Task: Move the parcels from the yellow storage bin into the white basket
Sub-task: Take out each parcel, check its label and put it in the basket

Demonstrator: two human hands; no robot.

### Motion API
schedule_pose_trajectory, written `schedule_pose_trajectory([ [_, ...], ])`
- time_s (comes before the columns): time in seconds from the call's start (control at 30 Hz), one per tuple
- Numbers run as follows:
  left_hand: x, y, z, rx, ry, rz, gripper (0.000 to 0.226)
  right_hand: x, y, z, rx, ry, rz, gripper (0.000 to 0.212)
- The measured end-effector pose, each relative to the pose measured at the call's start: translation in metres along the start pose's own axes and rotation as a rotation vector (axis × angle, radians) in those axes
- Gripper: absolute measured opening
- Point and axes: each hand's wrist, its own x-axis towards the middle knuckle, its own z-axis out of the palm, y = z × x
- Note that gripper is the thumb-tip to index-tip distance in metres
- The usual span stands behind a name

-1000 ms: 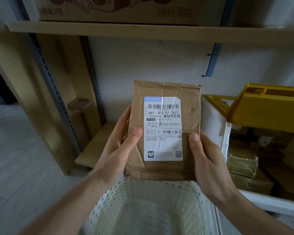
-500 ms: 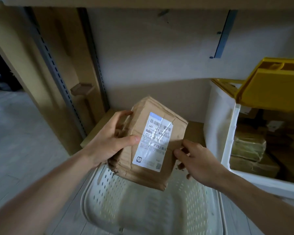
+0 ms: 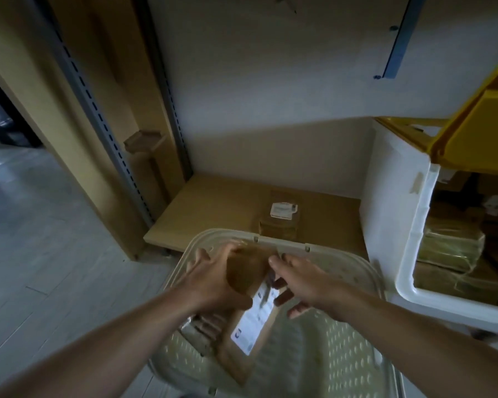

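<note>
Fingers on the left hand (image 3: 213, 280) are curled round the far end of the brown parcel (image 3: 242, 320), thumb on top and at least a couple of fingers showing underneath it. Right hand (image 3: 302, 282) looks different: its fingers are loosely spread and reach in at the parcel's right edge by the white label (image 3: 255, 321). With the blur I honestly can't tell if they're touching it or just off it.

The parcel sits inside the rim of the white basket (image 3: 357, 262), tilted, long axis running from far-left down to the near side, near end lowest and close to the basket floor. So it hangs below and toward the viewer from the left fingers, and that hand is the one carrying the weight.

My guess is the next bit is just letting go: left hand uncurls, parcel slides the last bit down along its own length.

More parcels are waiting in the yellow storage bin (image 3: 397, 225) on the right, plus one small parcel on the shelf (image 3: 281, 218) just beyond the basket.
</note>
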Motion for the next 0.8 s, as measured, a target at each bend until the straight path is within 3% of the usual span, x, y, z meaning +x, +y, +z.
schedule_pose_trajectory([
  [0.27, 0.021, -0.014, 0.050, 0.042, 0.019, -0.147, 0.110, 0.050, 0.021, 0.043, 0.042, -0.078, 0.108, 0.038],
  [0.5, 0.042, -0.026, 0.082, 0.173, -0.014, -0.225, 0.115, 0.100, 0.046, 0.086, -0.066, -0.038, 0.271, 0.026],
  [0.63, 0.061, -0.033, 0.099, 0.297, -0.054, -0.315, 0.128, 0.127, 0.062, 0.106, -0.126, 0.000, 0.311, 0.052],
  [0.8, 0.086, -0.041, 0.116, 0.404, -0.099, -0.334, 0.124, 0.156, 0.080, 0.121, -0.081, 0.057, 0.422, 0.049],
])
